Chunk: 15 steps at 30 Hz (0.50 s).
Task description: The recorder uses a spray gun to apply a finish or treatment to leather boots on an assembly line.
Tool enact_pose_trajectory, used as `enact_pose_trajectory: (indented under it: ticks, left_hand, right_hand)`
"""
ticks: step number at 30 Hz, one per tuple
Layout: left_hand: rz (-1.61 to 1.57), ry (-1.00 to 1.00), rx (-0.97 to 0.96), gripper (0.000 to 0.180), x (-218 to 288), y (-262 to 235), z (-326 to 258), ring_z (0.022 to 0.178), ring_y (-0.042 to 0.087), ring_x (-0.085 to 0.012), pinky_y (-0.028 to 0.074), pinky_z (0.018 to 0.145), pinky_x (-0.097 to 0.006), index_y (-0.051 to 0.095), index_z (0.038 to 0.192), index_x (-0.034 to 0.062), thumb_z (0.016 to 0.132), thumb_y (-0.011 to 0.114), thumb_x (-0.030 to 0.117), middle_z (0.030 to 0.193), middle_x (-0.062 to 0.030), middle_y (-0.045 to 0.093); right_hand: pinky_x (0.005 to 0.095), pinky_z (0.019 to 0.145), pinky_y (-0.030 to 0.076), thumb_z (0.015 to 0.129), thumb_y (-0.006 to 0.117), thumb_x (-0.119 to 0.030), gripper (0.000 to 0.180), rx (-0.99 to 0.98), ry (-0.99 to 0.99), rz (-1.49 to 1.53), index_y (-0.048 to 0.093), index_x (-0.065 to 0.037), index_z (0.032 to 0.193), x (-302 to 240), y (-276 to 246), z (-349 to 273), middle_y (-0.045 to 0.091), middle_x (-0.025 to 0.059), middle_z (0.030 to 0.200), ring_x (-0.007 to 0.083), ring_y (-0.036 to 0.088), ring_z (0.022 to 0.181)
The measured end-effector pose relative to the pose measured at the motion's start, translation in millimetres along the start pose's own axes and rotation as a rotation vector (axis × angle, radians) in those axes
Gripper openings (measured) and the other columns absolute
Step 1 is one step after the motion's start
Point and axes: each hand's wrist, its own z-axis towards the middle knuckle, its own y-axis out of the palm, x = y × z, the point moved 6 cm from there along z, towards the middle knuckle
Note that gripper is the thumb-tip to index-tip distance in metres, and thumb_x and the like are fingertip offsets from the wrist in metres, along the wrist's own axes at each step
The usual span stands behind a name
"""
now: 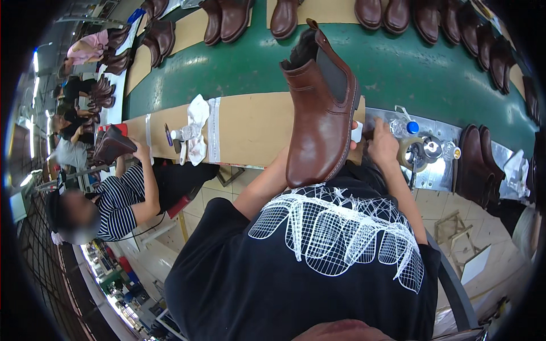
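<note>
Cardboard-topped bench (250,128), green conveyor (398,68), factory floor (227,187)

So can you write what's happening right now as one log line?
left hand: hidden behind brown boot | right hand: beside boot sole, on small white thing | boot: toe down against black shirt

Boot (321,113) between hands, tape roll (410,152) right.

One brown ankle boot (321,108) is held up at the middle. Roughly a dozen more brown boots (392,14) line the far edge of the green conveyor belt (398,68). Two dark boots (478,165) stand at the right on the worktop (250,128), along with one white cloth (197,128), one blue-capped bottle (405,128) and one tape roll (410,152).
</note>
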Motion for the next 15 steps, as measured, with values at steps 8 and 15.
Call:
enact_pose_trajectory:
  ticks: [8, 15]
  left_hand:
    - [0.228, 0.054, 0.148, 0.047, 4, 0, -7, 0.104, 0.066, -0.0375, 0.064, 0.074, -0.04, 0.042, 0.141, 0.0021, 0.103, 0.051, 0.028, 0.128, -0.0195, 0.056]
    - [1.428, 0.353, 0.196, 0.042, 7, 29, -8, 0.099, 0.068, -0.0342, 0.061, 0.083, -0.042, 0.048, 0.131, -0.0049, 0.102, 0.052, 0.025, 0.117, -0.0231, 0.062]
  right_hand:
    - [0.038, 0.07, 0.052, 0.079, 0.072, -0.006, 0.019, 0.126, -0.152, 0.499, 0.066, -0.004, 0.097, -64, -137, -5, 0.063, 0.0126, 0.089, 0.0307, 0.065, 0.08]
    - [0.0352, 0.074, 0.052, 0.086, 0.068, -0.006, 0.023, 0.139, -0.414, 0.787, 0.06, -0.002, 0.107, -120, -165, -10, 0.064, 0.0145, 0.097, 0.0304, 0.066, 0.086]
